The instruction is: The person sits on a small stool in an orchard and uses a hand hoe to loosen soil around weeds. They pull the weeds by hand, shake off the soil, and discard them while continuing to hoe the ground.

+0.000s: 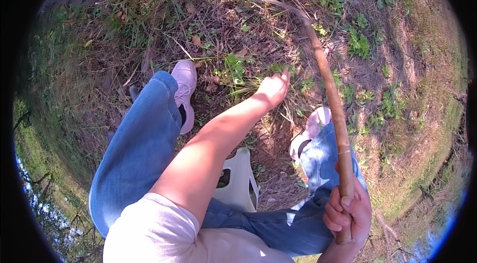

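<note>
My right hand point(348, 209) is wrapped around the lower end of a sickle's long wooden handle point(331, 95), its thumb lying along the wood. The handle slants up and away from me. At its far end the curved metal blade point(285, 5) bends left, low over the dry ground litter. My left hand point(274, 86) reaches down between my feet into a tuft of green grass point(248, 87). Blades stick out to the left from under the palm. The fingers are mostly hidden beneath the hand, so whether they grip the grass cannot be told.
A white plastic stool point(238, 177) stands beneath me. Pink shoes, the left one point(184, 84) and the right one point(316, 123), flank the tuft. Leafy weeds point(359, 41) grow at the right. Taller grass point(141, 5) covers the upper left, and a bare branch point(389, 231) lies lower right.
</note>
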A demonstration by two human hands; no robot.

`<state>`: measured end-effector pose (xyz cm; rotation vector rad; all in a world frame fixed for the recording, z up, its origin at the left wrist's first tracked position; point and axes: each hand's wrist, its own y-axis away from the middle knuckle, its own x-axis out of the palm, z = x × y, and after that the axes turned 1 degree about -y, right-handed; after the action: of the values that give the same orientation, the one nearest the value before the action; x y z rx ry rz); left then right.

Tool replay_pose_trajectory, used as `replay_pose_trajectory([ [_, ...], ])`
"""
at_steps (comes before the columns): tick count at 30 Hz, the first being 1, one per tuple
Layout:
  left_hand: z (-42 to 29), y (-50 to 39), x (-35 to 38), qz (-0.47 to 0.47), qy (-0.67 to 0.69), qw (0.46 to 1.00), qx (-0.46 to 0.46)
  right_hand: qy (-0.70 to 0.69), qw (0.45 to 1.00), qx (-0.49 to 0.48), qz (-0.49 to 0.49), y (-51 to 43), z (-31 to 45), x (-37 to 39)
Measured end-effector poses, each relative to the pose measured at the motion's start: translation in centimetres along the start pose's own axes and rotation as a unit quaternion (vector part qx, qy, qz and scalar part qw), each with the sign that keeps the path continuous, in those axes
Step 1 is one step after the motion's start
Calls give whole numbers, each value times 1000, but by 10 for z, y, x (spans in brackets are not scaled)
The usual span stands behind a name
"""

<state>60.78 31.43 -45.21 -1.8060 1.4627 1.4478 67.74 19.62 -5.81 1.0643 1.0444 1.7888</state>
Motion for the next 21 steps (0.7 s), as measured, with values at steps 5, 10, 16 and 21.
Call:
replay_pose_trajectory([
  [5,43,-30,-37,159,-80,983,-53,102,994,31,30,-16,3,40],
  [10,51,-22,-8,176,-28,975,-131,218,975,41,26,-61,-20,30],
  [16,46,-8,-24,188,49,968,-159,214,974,72,-4,-74,-27,21],
  [21,49,-6,-88,63,174,953,-241,206,975,87,2,-79,-40,25],
])
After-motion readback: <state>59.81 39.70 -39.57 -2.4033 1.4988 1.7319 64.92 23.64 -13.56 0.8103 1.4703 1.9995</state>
